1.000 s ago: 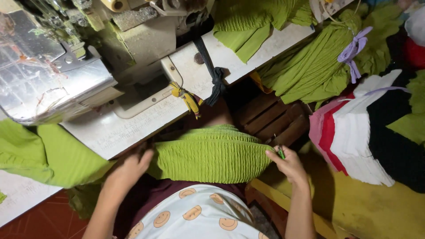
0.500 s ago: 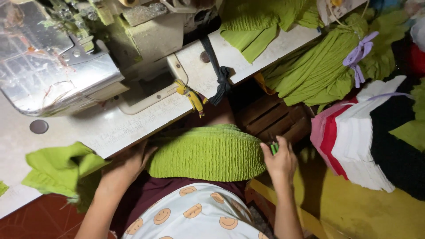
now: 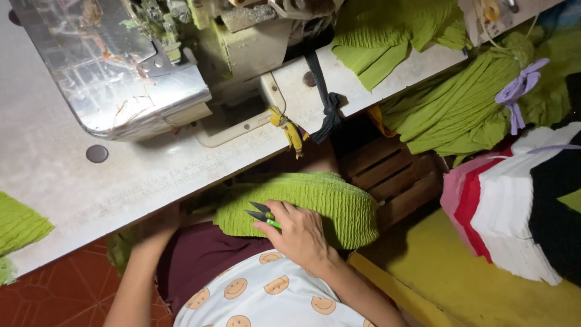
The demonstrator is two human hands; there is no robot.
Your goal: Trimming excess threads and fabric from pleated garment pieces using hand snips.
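- Overhead, a white work table [image 3: 72,188] runs on a slant from lower left to upper right, and a sewing machine [image 3: 181,66] sits on its upper part.
- Right of the table, a heap of green pleated cloth tied with a purple strip [image 3: 517,94] lies above a stack of folded cloth in pink, red, white and black [image 3: 514,206]; both are well apart from the hands.
- On the lap, just below the table edge, lies the green gathered cloth [image 3: 327,197], a ribbed band whose long axis runs left to right, bulging toward the right.
- Right hand [image 3: 299,233] rests on the near left part of that band, with most of the cloth lying to its right and away from the body.
- Right hand's fingers are closed round a small pair of thread snips [image 3: 261,215] with a green grip; the dark blades stand slightly apart and point up and to the left, toward the band's left end.
- Blade tips are at the cloth's left edge; touching or just above it cannot be told.
- Left hand [image 3: 158,223] lies at the table edge in shadow, left of the band and near its left end; open or closed cannot be told.
- Of the two, the right hand is the nearer to the cloth, being on it.
- Small details: a yellow tied scrap [image 3: 290,130] and a dark strap [image 3: 327,109] hang off the table edge above the band, not touching it.
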